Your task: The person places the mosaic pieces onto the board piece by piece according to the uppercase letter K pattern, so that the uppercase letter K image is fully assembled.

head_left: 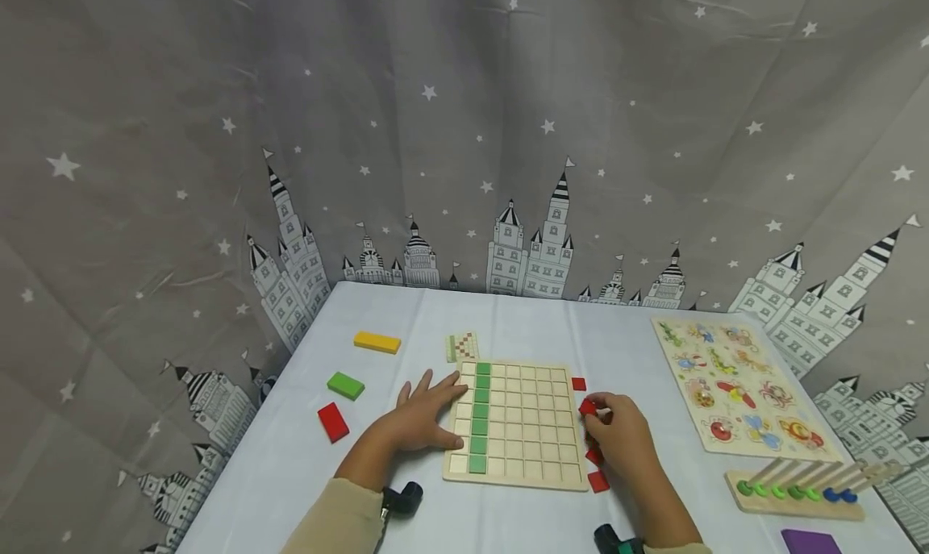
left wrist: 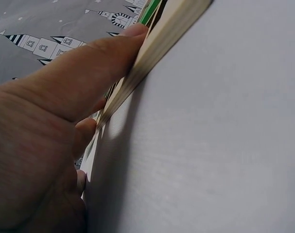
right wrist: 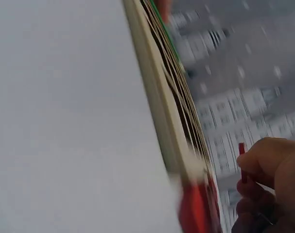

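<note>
Blur hides much in the right wrist view. Right hand (head_left: 626, 441) pinches a red tile (head_left: 587, 407) beside the grid board (head_left: 517, 425); left hand (head_left: 421, 417) lies flat, fingers straight, touching the board's other edge.

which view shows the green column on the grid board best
The head view: the green column runs down the second column of the grid board, seen whole from above. The left wrist view shows only a green sliver at the board's edge by the left hand. The right wrist view gives a blurred green streak along the edge.
</note>
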Tool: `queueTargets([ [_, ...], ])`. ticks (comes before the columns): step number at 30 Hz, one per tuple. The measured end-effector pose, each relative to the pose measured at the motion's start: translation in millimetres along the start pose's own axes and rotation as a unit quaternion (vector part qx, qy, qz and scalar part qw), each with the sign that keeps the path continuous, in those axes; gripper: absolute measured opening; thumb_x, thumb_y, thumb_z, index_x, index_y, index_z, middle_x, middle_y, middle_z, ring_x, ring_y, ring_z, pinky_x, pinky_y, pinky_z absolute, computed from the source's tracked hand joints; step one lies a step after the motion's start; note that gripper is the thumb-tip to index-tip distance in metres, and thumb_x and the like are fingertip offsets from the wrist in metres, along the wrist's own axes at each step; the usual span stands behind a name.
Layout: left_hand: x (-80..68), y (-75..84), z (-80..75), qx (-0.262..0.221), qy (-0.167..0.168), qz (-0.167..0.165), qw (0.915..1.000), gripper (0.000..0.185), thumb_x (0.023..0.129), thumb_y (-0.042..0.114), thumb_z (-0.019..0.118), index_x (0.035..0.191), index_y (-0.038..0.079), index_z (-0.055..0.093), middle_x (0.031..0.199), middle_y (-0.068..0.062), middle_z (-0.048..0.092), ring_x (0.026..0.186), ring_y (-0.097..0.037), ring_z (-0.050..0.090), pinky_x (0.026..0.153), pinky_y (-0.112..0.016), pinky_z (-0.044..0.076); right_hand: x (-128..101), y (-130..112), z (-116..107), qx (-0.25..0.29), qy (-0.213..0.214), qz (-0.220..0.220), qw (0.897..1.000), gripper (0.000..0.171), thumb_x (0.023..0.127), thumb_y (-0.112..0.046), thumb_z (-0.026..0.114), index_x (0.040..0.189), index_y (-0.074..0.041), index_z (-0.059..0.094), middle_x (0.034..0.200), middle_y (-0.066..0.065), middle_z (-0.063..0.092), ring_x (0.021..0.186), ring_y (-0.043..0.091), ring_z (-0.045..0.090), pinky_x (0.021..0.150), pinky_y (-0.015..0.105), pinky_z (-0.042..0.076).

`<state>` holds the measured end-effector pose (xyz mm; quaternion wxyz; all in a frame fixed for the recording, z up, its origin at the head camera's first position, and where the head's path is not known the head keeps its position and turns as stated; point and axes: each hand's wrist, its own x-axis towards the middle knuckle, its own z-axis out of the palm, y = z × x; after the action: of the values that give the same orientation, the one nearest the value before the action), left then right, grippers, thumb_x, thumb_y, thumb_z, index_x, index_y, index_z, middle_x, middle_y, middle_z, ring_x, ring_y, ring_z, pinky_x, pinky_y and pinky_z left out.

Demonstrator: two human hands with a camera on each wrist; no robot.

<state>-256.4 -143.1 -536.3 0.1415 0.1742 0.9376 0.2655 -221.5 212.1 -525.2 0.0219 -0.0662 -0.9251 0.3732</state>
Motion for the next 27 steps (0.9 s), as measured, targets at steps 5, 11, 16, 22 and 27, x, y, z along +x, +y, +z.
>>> queueTargets([
  [5,-0.9,0.4,-1.6,0.005,0.001,-0.005,1.0000,0.094,0.077,0.051,0.090,0.158,0.030,0.047,0.175,0.005,0.023,0.163,-0.040,0.000,0.125,-0.071,-0.004,-7.0,-46.7,37.0,0.029,-0.044,-0.083,0.995,0.028,0.090,-0.017,0.079,0.118,-0.015,0.074,0.113,-0.001,0.069,0.092,0.015,0.060,0.078,0.030,0.053],
  [11,-2.2,1.5,-1.6,0.007,0.001,0.002,1.0000,0.094,0.078,0.053,0.089,0.158,0.030,0.047,0.175,0.004,0.023,0.163,-0.041,0.001,0.126,-0.070,-0.003,-4.3,-78.8,72.3,0.009,-0.090,-0.106,0.990,0.017,0.090,-0.015,0.078,0.107,-0.018,0.076,0.105,-0.002,0.067,0.092,0.017,0.057,0.081,0.034,0.052],
  [16,-3.2,2.2,0.2,0.004,0.003,0.007,1.0000,0.093,0.077,0.052,0.089,0.158,0.028,0.048,0.175,0.003,0.024,0.163,-0.042,0.002,0.125,-0.072,-0.002,-3.8,-84.2,82.5,-0.029,-0.080,-0.119,0.989,0.012,0.088,-0.011,0.079,0.098,-0.017,0.079,0.101,-0.003,0.066,0.090,0.016,0.057,0.084,0.038,0.053],
  [22,-3.0,1.3,1.3,0.010,0.001,0.004,0.9999,0.094,0.077,0.053,0.089,0.158,0.029,0.048,0.175,0.004,0.024,0.163,-0.041,0.002,0.126,-0.071,-0.002,-4.4,-82.5,84.0,-0.032,-0.078,-0.123,0.989,0.011,0.090,-0.011,0.079,0.091,-0.021,0.080,0.100,-0.005,0.066,0.089,0.015,0.058,0.083,0.036,0.054],
  [27,-2.3,1.4,0.1,0.010,0.004,0.003,0.9999,0.094,0.077,0.053,0.089,0.158,0.029,0.048,0.175,0.004,0.024,0.163,-0.041,0.002,0.126,-0.070,-0.003,-1.4,-79.7,83.2,-0.031,-0.083,-0.146,0.985,0.010,0.092,-0.012,0.078,0.094,-0.020,0.082,0.103,-0.005,0.069,0.095,0.015,0.063,0.086,0.038,0.056],
])
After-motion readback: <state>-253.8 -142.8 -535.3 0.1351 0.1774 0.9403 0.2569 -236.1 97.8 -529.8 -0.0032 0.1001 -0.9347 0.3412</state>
